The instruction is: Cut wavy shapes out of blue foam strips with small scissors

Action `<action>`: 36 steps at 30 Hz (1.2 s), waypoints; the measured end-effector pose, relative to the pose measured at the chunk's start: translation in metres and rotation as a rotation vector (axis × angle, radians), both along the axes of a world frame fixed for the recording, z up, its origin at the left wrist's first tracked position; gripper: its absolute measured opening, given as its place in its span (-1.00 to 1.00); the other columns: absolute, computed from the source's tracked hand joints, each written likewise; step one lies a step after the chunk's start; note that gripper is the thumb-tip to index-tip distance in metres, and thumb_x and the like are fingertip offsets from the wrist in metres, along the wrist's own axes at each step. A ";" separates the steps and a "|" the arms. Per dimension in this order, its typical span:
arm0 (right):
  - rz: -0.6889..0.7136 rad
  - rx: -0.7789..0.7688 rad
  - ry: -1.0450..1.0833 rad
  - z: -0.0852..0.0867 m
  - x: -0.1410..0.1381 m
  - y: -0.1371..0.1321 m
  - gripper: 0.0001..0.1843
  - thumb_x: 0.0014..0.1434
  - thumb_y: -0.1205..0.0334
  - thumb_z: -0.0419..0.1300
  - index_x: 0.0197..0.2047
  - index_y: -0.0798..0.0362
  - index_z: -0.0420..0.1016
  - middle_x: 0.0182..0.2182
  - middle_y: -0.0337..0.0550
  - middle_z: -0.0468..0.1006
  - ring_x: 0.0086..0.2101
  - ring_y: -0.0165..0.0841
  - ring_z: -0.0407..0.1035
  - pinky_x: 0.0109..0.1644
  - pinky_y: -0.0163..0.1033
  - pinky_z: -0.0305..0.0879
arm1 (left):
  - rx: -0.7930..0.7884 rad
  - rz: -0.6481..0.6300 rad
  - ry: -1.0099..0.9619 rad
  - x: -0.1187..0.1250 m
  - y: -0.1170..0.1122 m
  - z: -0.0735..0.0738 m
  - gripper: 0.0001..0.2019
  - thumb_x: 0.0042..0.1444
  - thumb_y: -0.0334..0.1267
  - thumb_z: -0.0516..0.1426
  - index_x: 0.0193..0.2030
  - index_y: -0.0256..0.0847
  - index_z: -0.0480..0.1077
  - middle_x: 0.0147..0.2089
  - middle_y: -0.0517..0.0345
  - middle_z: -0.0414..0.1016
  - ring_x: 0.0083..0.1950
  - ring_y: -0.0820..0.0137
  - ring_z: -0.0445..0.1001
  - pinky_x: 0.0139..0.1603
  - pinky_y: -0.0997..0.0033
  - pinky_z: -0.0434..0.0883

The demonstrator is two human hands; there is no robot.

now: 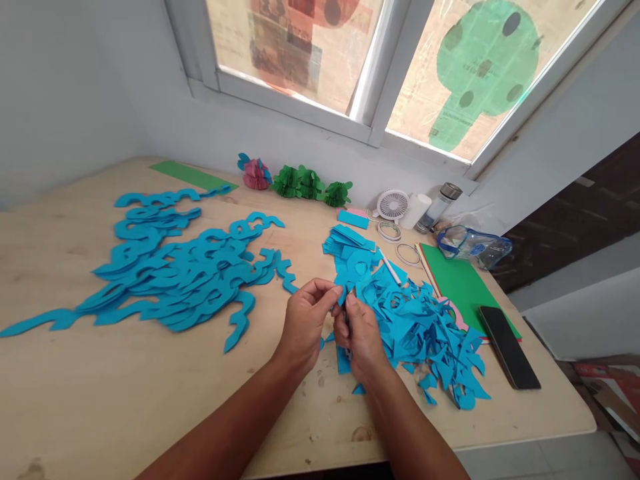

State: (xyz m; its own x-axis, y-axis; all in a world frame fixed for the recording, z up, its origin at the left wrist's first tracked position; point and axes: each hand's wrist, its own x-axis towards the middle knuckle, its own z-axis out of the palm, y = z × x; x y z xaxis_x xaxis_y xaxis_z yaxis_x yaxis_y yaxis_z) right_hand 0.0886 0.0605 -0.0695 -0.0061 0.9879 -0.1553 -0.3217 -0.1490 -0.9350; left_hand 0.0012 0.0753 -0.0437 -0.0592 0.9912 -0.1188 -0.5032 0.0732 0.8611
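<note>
My left hand point(305, 320) pinches a piece of blue paper point(342, 296) between thumb and fingers. Close beside it, my right hand point(363, 333) is closed around small scissors point(349, 327), mostly hidden by the fingers, with the tip against the paper. A heap of blue paper scraps point(415, 327) lies right of my hands. Behind them sits a stack of blue paper pieces point(347, 241). To the left, many wavy blue paper strips point(185, 280) are piled over one another on the wooden table point(150, 400).
A phone point(510, 347) rests on green sheets point(455, 287) at the right. Toward the wall stand a small fan point(393, 205), a bottle point(440, 207), tape rolls point(389, 231), a clear pouch point(473, 245), green paper flowers point(305, 181) and a pink one point(257, 173). A white pen point(390, 265) lies by the scraps.
</note>
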 end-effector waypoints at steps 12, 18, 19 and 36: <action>-0.006 -0.001 -0.010 0.000 0.000 0.001 -0.50 -0.01 -0.24 0.20 -0.53 0.08 0.33 -0.82 -0.45 0.15 -0.77 -0.58 -0.13 -0.69 -0.38 -0.28 | -0.007 -0.017 -0.026 -0.001 0.001 -0.003 -0.86 -0.15 -0.29 0.24 -0.56 -0.23 0.35 -0.65 0.31 0.27 -0.58 0.52 0.22 -0.50 0.49 0.23; -0.002 0.019 -0.076 0.001 0.001 0.001 -0.50 0.01 -0.24 0.18 -0.54 0.08 0.33 -0.82 -0.45 0.14 -0.76 -0.57 -0.13 -0.69 -0.38 -0.27 | 0.027 0.023 -0.012 -0.003 0.002 -0.002 -0.87 -0.17 -0.30 0.26 -0.50 -0.22 0.37 -0.57 0.29 0.33 -0.54 0.51 0.25 -0.47 0.47 0.26; 0.000 0.025 -0.091 0.002 0.001 0.001 -0.50 0.01 -0.24 0.17 -0.54 0.07 0.33 -0.82 -0.44 0.14 -0.76 -0.57 -0.12 -0.69 -0.37 -0.26 | 0.030 0.038 -0.006 -0.003 0.003 -0.002 -0.87 -0.17 -0.30 0.26 -0.49 -0.22 0.38 -0.55 0.28 0.33 -0.53 0.51 0.26 -0.47 0.47 0.26; -0.019 0.034 -0.114 0.001 0.000 0.001 -0.49 0.04 -0.24 0.16 -0.55 0.07 0.32 -0.83 -0.44 0.14 -0.77 -0.57 -0.10 -0.68 -0.38 -0.26 | -0.019 -0.013 -0.107 -0.002 0.004 -0.008 -0.88 -0.13 -0.31 0.26 -0.52 -0.25 0.38 -0.58 0.33 0.30 -0.55 0.56 0.22 -0.47 0.49 0.22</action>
State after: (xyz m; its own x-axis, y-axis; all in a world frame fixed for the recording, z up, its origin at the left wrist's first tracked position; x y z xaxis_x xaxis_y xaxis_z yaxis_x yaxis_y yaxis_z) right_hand 0.0888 0.0611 -0.0685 0.0289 0.9923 -0.1203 -0.2156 -0.1114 -0.9701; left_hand -0.0009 0.0796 -0.0514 -0.0323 0.9892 -0.1429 -0.5910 0.0964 0.8009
